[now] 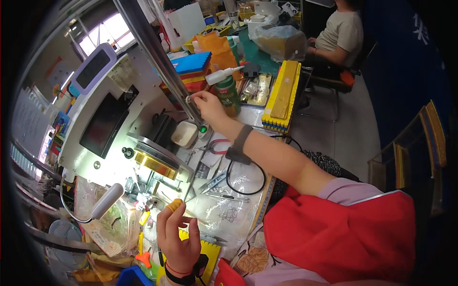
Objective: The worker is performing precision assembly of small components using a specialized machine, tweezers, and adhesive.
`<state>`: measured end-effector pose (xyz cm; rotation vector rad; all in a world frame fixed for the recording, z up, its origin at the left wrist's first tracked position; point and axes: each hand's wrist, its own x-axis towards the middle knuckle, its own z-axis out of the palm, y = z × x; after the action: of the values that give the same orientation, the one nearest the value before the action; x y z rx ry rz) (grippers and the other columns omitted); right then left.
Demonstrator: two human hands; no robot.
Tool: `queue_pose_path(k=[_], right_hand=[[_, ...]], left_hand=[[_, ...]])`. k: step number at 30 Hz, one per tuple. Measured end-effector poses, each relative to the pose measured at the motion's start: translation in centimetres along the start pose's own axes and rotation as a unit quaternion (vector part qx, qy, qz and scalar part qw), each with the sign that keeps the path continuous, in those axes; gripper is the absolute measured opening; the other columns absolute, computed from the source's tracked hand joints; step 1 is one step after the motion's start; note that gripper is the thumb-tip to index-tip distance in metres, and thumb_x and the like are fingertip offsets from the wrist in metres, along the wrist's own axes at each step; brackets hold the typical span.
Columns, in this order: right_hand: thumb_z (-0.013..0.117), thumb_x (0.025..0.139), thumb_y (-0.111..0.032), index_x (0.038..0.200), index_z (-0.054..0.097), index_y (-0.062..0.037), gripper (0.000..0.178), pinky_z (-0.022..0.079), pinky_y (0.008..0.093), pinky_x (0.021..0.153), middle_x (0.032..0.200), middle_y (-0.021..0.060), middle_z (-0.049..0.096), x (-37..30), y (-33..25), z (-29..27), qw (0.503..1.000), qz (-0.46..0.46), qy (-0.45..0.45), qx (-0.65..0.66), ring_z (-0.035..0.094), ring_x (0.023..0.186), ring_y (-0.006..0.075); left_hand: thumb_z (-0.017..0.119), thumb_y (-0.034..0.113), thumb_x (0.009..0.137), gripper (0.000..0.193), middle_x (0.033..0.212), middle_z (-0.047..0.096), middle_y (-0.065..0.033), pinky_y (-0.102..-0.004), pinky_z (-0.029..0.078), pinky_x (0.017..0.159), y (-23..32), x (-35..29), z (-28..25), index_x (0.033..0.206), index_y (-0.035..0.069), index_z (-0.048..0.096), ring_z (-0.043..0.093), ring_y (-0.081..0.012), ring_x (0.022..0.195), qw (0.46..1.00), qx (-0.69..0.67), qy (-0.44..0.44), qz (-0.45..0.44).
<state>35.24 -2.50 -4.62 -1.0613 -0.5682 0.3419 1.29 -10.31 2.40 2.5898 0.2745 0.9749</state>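
My right hand [210, 108] reaches out to the upright metal post [164, 59], the thumb and index finger pinched together against its side. A small pale thing shows at those fingertips, too small to name. A dark band circles the right wrist. Lower down, my left hand [179, 238] is raised over the bench with half-curled fingers and the thumb apart. A yellow finger cover [174, 205] sits on one fingertip, and nothing is plainly visible in that hand. Close beyond it stands the white bench machine [119, 138] with a dark screen and a brightly lit brass-coloured roller [155, 165].
Red-handled pliers [218, 147], blue-grey pliers [213, 182] and tweezers [228, 197] lie on the bench. A green jar [227, 95] and yellow trays [282, 95] stand beyond my right arm. A lamp [108, 201] leans at left. Another person [339, 33] sits at the back.
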Motion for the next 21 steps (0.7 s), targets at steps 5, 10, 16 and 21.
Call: queue_pose_path(k=[5,10,16,21], right_hand=[[0.054,0.096,-0.015,0.099,0.063,-0.0093,0.011,0.027,0.0201,0.046,0.069,-0.0076,0.045,0.0,-1.2,-0.6,0.986,0.122,-0.065,0.088,0.037,0.054,0.0022],[0.055,0.094,-0.016,0.094,0.064,-0.0061,0.013,0.026,0.0224,0.043,0.066,-0.0069,0.045,-0.2,-0.9,-0.4,0.984,0.126,-0.105,0.063,0.037,0.052,0.0035],[0.054,0.095,-0.014,0.097,0.062,-0.0047,0.013,0.025,0.0201,0.044,0.064,-0.0090,0.041,-1.6,-1.5,0.6,0.975,0.175,-0.103,0.096,0.035,0.052,0.0007],[0.055,0.093,-0.013,0.094,0.066,-0.0011,0.016,0.038,0.0246,0.052,0.068,-0.0027,0.055,-0.1,0.2,1.1,0.993,0.099,0.039,0.042,0.049,0.059,0.0085]], left_hand=[[0.065,-0.004,0.080,0.038,0.114,0.057,-0.0184,-0.0262,0.050,0.061,-0.2,0.0,-0.1,0.117,-0.003,0.058,0.061,-0.0173,0.071,1.000,0.000,-0.013,-0.014],[0.064,-0.004,0.081,0.038,0.115,0.056,-0.0184,-0.0258,0.050,0.062,-0.8,0.3,-0.2,0.118,-0.003,0.058,0.060,-0.0175,0.071,1.000,0.019,-0.012,-0.009],[0.063,-0.004,0.081,0.038,0.114,0.056,-0.0187,-0.0259,0.050,0.062,-1.0,0.2,-0.2,0.118,-0.003,0.057,0.060,-0.0175,0.071,1.000,0.019,-0.008,-0.013],[0.062,-0.005,0.082,0.037,0.114,0.056,-0.0188,-0.0258,0.050,0.062,-0.6,0.5,-0.2,0.119,-0.003,0.057,0.060,-0.0175,0.071,0.999,0.035,-0.004,0.011]])
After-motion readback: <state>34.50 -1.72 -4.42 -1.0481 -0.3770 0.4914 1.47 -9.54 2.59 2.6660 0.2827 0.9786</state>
